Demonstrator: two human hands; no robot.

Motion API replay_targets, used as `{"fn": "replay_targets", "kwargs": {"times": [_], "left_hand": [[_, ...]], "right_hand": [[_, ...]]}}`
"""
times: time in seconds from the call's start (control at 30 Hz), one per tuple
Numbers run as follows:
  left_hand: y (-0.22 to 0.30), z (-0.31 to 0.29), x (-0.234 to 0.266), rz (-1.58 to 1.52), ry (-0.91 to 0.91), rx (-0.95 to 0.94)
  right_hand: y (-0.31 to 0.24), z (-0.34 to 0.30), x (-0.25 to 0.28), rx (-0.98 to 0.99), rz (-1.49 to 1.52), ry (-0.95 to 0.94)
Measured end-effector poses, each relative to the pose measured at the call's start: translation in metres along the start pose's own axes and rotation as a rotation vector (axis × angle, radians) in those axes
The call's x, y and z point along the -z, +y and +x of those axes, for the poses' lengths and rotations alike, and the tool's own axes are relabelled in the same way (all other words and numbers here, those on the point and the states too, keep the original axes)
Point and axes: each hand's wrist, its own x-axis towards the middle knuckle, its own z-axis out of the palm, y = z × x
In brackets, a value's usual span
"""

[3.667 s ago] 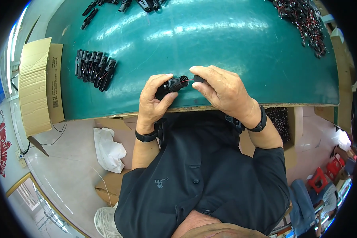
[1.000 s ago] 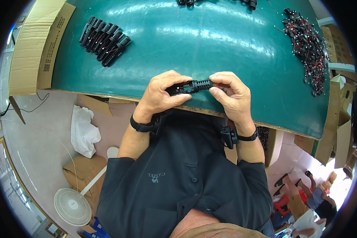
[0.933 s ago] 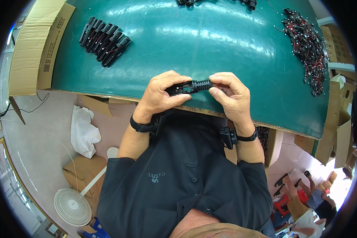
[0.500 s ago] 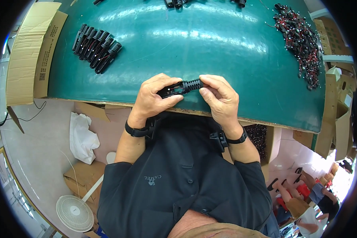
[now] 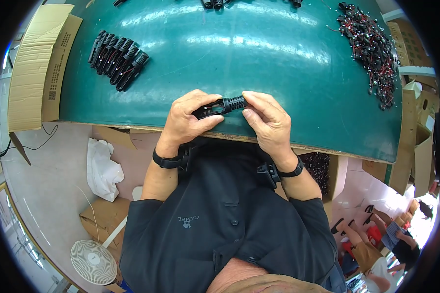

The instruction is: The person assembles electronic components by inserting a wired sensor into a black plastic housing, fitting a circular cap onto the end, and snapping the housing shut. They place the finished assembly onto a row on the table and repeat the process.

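Note:
Both hands hold one black plastic connector part (image 5: 221, 106) with a ribbed end, just above the near edge of the green table (image 5: 239, 53). My left hand (image 5: 188, 119) grips its smooth left end. My right hand (image 5: 266, 119) pinches the ribbed right end between thumb and fingers. The part lies roughly level, slightly tilted up to the right. Each wrist wears a black band.
A row of several finished black parts (image 5: 117, 59) lies at the table's far left. A heap of small black pieces with red wires (image 5: 371, 46) fills the far right. Cardboard boxes (image 5: 34, 68) stand left of the table. A white fan (image 5: 93, 261) sits on the floor.
The hands have stayed together on the black part at the table's near edge. The view has shifted slightly; the grip looks the same as a second ago.

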Motion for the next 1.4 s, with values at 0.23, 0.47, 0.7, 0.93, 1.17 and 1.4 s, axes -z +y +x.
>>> {"fn": "replay_targets", "kwargs": {"times": [0.23, 0.47, 0.7, 0.93, 1.17, 1.4], "left_hand": [[0.000, 0.001, 0.002, 0.008, 0.002, -0.007], [0.023, 0.007, 0.039, 0.244, -0.017, 0.028], [0.071, 0.062, 0.102, 0.940, -0.385, -0.225], [0.061, 0.104, 0.082, 1.094, -0.746, -0.156], [0.061, 0.099, 0.086, 1.074, -0.693, -0.157], [0.053, 0.059, 0.106, 0.755, -0.447, -0.042]], "right_hand": [[0.002, 0.000, -0.003, 0.006, 0.008, -0.001], [-0.002, -0.002, -0.001, -0.022, 0.018, -0.050], [0.000, -0.004, 0.003, 0.020, -0.043, -0.084], [-0.003, -0.001, 0.002, 0.104, -0.127, -0.083], [-0.005, 0.001, 0.001, 0.091, -0.097, -0.082], [-0.003, -0.003, 0.003, 0.109, -0.108, -0.083]]}}
